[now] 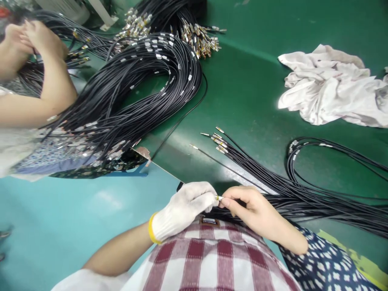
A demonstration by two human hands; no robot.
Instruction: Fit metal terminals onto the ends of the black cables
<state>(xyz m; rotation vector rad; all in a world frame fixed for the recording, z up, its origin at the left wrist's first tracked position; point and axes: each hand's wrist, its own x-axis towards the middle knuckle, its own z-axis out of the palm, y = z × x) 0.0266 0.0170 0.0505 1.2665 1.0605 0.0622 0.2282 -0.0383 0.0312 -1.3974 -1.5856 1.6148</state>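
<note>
My left hand (189,208), in a white knit glove with a yellow cuff, is closed on a small metal cable connector (218,198) with a yellowish band. My right hand (247,206), bare, pinches the other end of that connector between thumb and fingertips. The two hands meet just above the table edge, close to my checked apron. Beside my right hand runs a bundle of black cables (260,167), their metal ends pointing away to the left. One single cable (212,157) lies a little apart from the bundle.
A large looped bundle of black cables (188,72) lies at the upper left. A co-worker's hands (39,40) are near it. More connector ends (200,38) are piled behind. A crumpled white cloth (330,89) rests at the right on the green table (242,81).
</note>
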